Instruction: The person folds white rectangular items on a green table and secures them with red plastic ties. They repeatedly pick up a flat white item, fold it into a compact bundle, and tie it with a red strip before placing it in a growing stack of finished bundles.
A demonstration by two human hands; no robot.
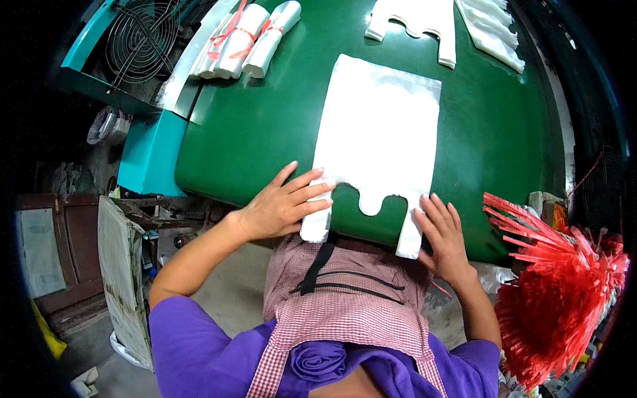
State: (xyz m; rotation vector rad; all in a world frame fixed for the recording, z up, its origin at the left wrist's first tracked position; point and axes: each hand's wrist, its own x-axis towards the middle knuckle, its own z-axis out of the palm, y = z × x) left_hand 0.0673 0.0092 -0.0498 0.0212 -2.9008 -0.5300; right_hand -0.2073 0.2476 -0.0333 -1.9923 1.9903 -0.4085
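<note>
A flat stack of white plastic T-shirt bags [378,126] lies on the green table, its two handles toward me and a rounded tab between them. My left hand [282,204] rests on the left handle, fingers stretched out and spread over its edge. At the right handle, my right hand [446,237] touches the outer edge with extended fingers; part of its thumb side is hard to make out. Both handle ends reach past the table's near edge, close to my checked apron [352,318].
Rolled white bag bundles [239,43] tied with red strips lie at the far left of the green table [245,132]. More white bags [424,23] lie at the far right. A bunch of red plastic strips [557,305] hangs beside my right arm. A wire-guarded fan [142,40] stands far left.
</note>
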